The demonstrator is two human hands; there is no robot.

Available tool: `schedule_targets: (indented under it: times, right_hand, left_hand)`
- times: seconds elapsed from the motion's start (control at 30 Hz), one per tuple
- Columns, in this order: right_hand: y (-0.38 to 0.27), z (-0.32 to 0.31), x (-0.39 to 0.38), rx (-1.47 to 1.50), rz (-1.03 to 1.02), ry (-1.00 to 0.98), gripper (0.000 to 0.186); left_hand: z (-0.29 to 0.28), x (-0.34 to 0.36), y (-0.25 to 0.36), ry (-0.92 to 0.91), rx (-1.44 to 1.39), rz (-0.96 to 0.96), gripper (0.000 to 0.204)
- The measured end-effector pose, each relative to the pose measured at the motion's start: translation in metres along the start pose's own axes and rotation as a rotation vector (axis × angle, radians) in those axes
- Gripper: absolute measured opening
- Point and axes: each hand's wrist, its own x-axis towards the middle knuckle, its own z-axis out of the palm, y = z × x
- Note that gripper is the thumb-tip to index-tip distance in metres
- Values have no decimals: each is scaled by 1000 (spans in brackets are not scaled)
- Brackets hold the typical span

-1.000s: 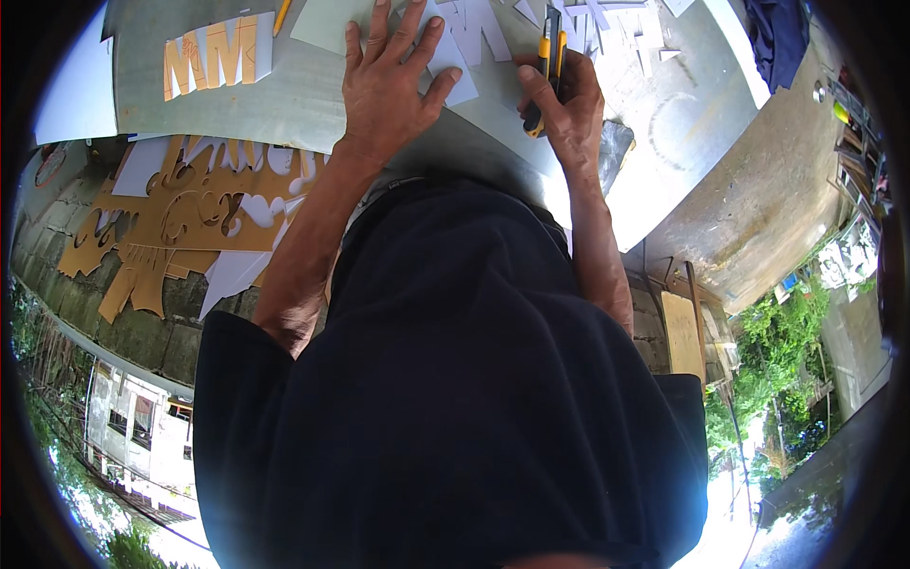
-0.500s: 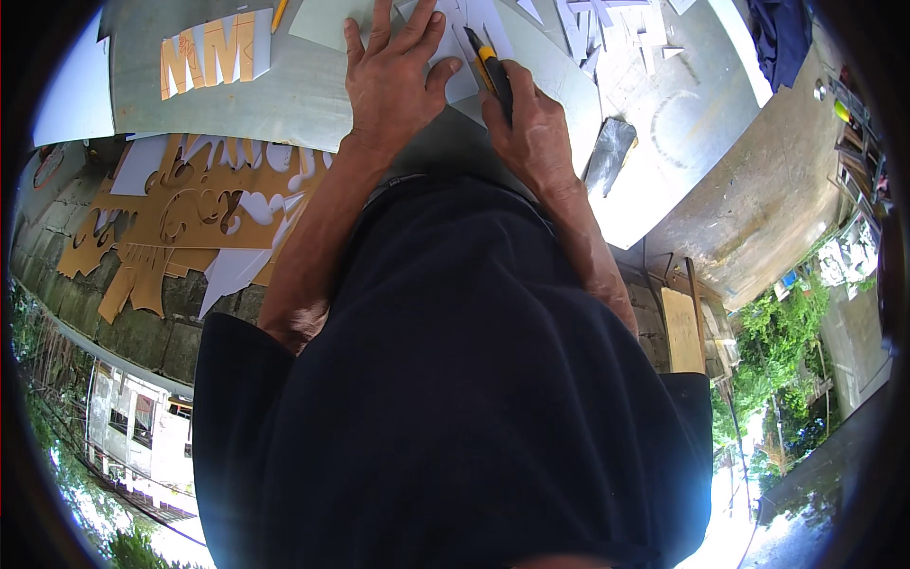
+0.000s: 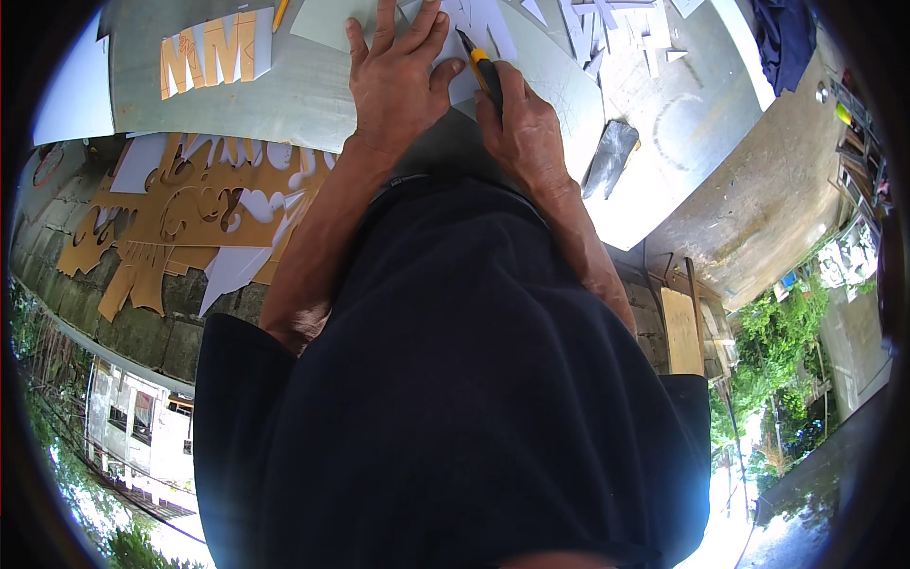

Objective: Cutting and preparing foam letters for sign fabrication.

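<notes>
My left hand (image 3: 398,81) lies flat with its fingers spread, pressing on a white sheet (image 3: 488,28) at the top of the view. In my right hand (image 3: 526,123) is a black and yellow utility knife (image 3: 482,63), its blade tip down on that sheet just right of my left fingers. Cut lines show in the sheet near the blade. To the left lies a piece with two brown letter shapes (image 3: 226,52) on white board, and beside it a yellow pencil (image 3: 281,13).
White offcuts (image 3: 654,38) are scattered at the upper right of the table (image 3: 313,100). A dark block-like object (image 3: 611,156) lies right of my right hand. Brown cut-out sheets (image 3: 190,213) lie below the table's left side. Dark blue cloth (image 3: 785,43) hangs at the far right.
The knife and my right hand have shifted slightly left and toward me along the sheet. My left hand stays spread, moved a touch to the right.
</notes>
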Motion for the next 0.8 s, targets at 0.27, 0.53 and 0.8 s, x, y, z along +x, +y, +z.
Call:
schedule_targets:
  times: [0.27, 0.53, 0.8]
  right_hand:
    - [-1, -1, 2, -15, 0, -13, 37]
    - [1, 3, 0, -8, -15, 9, 36]
    - [-3, 7, 1, -148, -107, 45, 31]
  left_hand:
    - [2, -1, -1, -3, -9, -9, 58]
    - [3, -2, -1, 4, -21, -9, 53]
    - [0, 2, 3, -29, 0, -30, 51]
